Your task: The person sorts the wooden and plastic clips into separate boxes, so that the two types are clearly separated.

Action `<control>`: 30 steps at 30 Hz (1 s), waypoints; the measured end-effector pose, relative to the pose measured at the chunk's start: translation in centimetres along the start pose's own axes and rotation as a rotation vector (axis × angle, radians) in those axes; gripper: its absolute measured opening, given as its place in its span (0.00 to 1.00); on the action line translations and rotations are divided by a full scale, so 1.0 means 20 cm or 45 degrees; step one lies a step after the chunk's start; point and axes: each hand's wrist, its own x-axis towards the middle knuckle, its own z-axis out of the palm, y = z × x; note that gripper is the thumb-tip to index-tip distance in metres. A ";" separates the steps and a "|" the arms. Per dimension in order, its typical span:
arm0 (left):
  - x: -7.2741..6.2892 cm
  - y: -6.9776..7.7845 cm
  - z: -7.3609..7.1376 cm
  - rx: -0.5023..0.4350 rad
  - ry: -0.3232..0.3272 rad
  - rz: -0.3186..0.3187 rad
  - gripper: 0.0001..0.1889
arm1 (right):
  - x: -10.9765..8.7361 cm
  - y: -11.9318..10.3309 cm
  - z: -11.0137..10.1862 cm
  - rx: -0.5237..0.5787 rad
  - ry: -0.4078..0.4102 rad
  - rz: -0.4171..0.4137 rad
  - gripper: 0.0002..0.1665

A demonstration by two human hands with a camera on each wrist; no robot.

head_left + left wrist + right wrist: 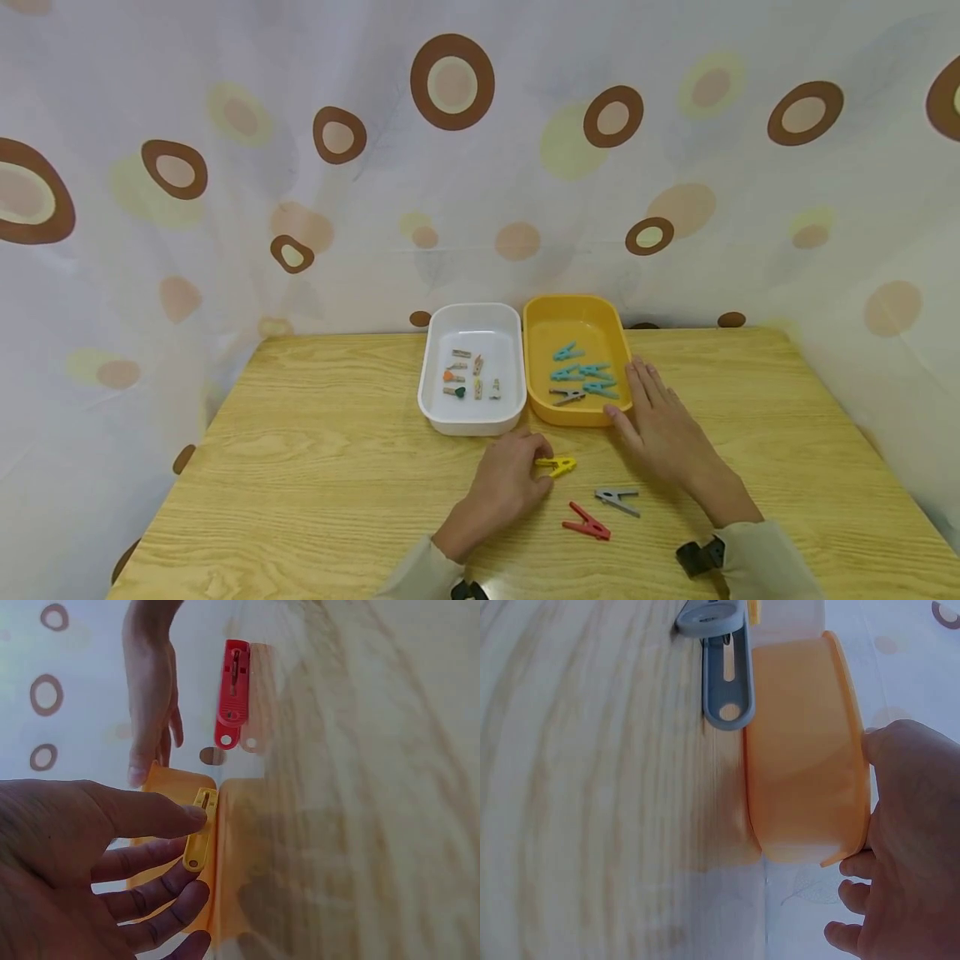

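Observation:
My left hand (506, 479) pinches a yellow plastic clothespin (562, 465) between thumb and fingers, in front of the two trays. The left wrist view shows the thumb on the near face of the clothespin (199, 844). At the front right corner of the yellow tray (573, 297), my right hand (671, 429) touches the rim, its thumb at the front and straight fingers along the side. Several light blue clothespins (567, 375) and one grey clothespin (567, 397) lie in that tray. On the table nearby are a grey clothespin (618, 499) and a red clothespin (588, 523).
Left of the yellow tray, close beside it, stands a white tray (471, 427) holding several small wooden pegs (477, 389), some with coloured decorations. Both trays stand near the back edge of the wooden table (315, 467). A patterned curtain (510, 183) hangs behind.

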 end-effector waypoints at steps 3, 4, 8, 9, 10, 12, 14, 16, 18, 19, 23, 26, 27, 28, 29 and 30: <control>0.00 0.01 -0.02 -0.003 -0.003 0.013 0.13 | 0.00 0.00 0.00 -0.003 0.006 -0.002 0.49; 0.00 0.01 -0.02 -0.003 -0.009 0.015 0.13 | 0.00 0.00 0.00 -0.005 0.005 -0.002 0.49; 0.00 0.04 -0.07 -0.011 -0.026 0.037 0.13 | 0.00 0.00 -0.01 0.000 -0.010 0.006 0.49; 0.00 0.05 -0.08 -0.019 -0.030 0.043 0.13 | 0.00 0.00 -0.01 0.002 -0.013 0.008 0.49; 0.00 0.06 -0.10 -0.025 -0.032 0.049 0.13 | 0.00 0.00 -0.01 0.001 -0.014 0.010 0.49; 0.00 0.08 -0.13 -0.046 -0.038 0.064 0.13 | 0.00 -0.01 -0.02 0.003 -0.015 0.013 0.49; -0.01 0.09 -0.16 -0.071 -0.052 0.073 0.12 | 0.00 -0.01 -0.01 0.004 -0.011 0.012 0.49; -0.01 0.10 -0.19 -0.107 -0.066 0.085 0.13 | 0.00 -0.01 -0.01 0.007 -0.013 0.012 0.49; -0.02 0.11 -0.22 -0.158 -0.078 0.092 0.13 | 0.00 -0.01 -0.01 0.009 -0.013 0.013 0.49; -0.01 0.11 -0.23 -0.182 -0.076 0.099 0.13 | 0.00 -0.01 -0.01 0.008 -0.012 0.013 0.49; 0.01 0.11 -0.28 -0.267 -0.025 0.124 0.12 | 0.00 -0.01 -0.01 0.015 -0.013 0.016 0.49; 0.05 0.11 -0.29 -0.271 0.036 0.139 0.12 | 0.00 -0.01 -0.01 0.018 -0.015 0.016 0.49; 0.06 0.11 -0.30 -0.271 0.057 0.149 0.12 | 0.00 -0.01 -0.01 0.019 -0.017 0.016 0.49; 0.08 0.11 -0.30 -0.266 0.076 0.152 0.12 | 0.00 -0.01 -0.01 0.020 -0.021 0.016 0.49; 0.09 0.11 -0.30 -0.264 0.096 0.155 0.12 | 0.00 -0.01 -0.01 0.021 -0.024 0.016 0.49; 0.11 0.11 -0.30 -0.260 0.111 0.158 0.12 | 0.00 -0.01 -0.01 0.018 -0.024 0.015 0.49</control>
